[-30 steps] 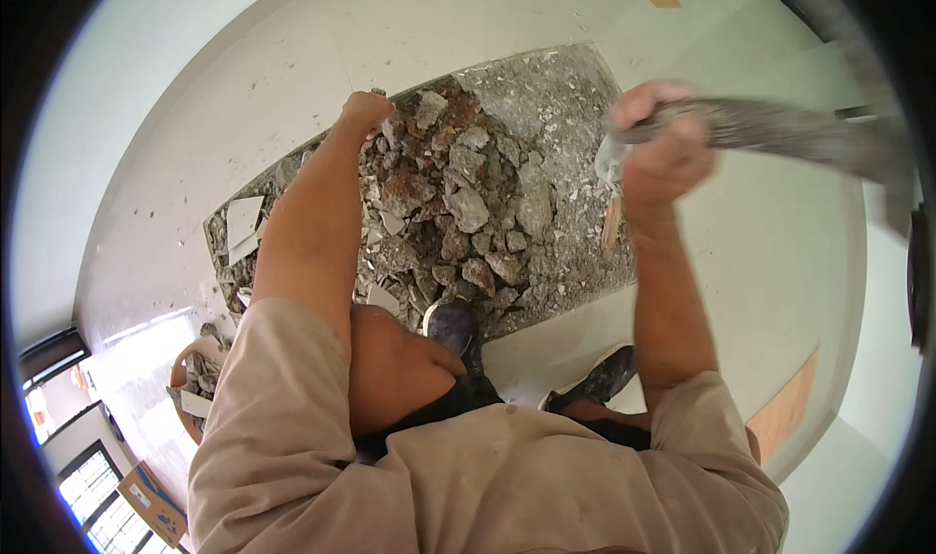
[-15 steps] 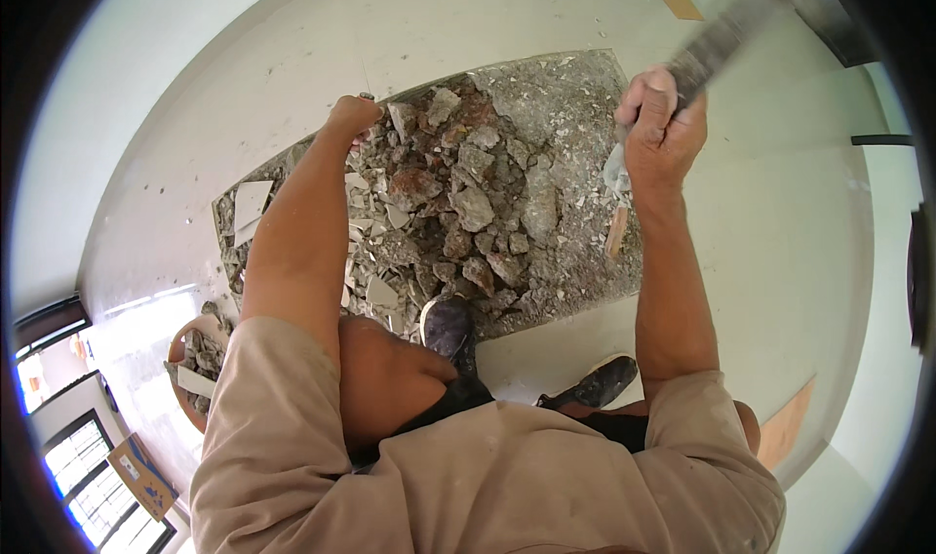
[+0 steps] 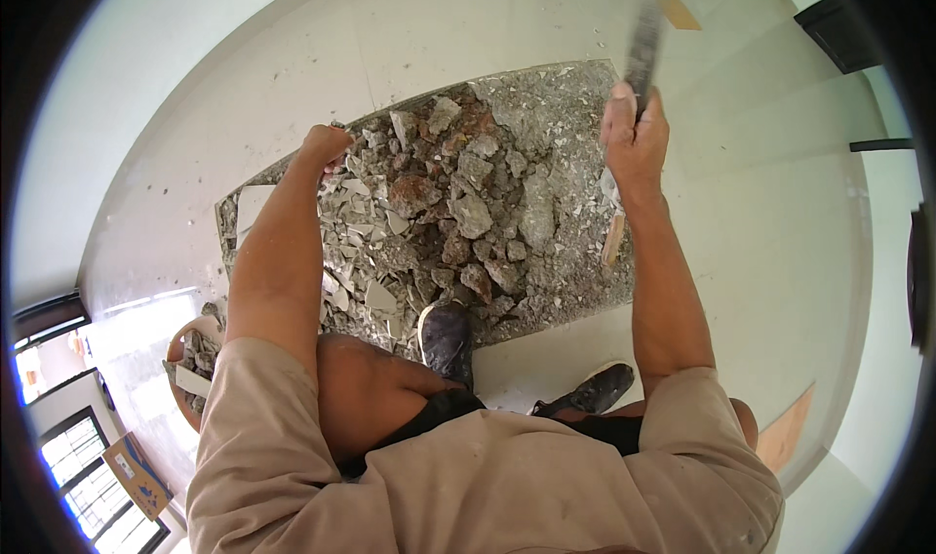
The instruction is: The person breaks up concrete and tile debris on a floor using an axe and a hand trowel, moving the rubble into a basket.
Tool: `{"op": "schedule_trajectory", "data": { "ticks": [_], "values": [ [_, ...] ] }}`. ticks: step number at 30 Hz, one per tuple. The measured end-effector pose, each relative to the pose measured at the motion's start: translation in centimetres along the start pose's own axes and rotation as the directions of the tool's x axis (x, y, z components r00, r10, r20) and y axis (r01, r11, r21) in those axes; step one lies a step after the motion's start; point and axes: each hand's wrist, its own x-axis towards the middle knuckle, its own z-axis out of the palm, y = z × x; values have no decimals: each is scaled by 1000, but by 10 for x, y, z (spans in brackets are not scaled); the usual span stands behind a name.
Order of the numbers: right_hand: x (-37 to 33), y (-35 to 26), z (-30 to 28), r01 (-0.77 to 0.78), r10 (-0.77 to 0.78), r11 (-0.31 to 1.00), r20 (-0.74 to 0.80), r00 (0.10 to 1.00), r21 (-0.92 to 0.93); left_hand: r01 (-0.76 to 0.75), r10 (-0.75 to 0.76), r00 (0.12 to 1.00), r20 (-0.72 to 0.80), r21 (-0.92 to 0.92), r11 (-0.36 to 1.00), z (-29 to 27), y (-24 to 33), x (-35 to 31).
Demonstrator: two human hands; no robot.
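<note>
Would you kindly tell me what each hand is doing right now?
Left hand: closed around a mostly hidden object; its kind cannot be told.
Right hand: closed, holding a dark-handled tool, blurred at its far end.

I see glossy cream floor (image 3: 770, 261) around jagged grey-brown stone rubble (image 3: 470, 213), a round orange tub (image 3: 185, 405) standing left of the rubble.

Bright daylight entered through the window (image 3: 76, 455) at lower left, its panes washed out, and left white glare on the glossy floor (image 3: 146, 335). Shadows fell soft. Central rubble (image 3: 473, 213) looked fairly crisp; the tool (image 3: 645, 42) at upper right smeared. Straight edges bowed toward a black, blue-fringed rim.
</note>
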Motion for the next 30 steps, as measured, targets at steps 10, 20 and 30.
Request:
{"op": "schedule_trajectory", "data": {
  "ticks": [10,20,30],
  "values": [
    [-75,111,23,-743,808,577,369,459,-338,-503,314,863,395,728,466,-21,5,16],
    [-126,-5,29,-552,600,799,257,757,-238,-215,190,948,256,74,974,23,49,20],
    [-98,-33,-27,76,30,960,-371,928,269,-164,124,977,172,238,957,43,56,31]
  ]
}}
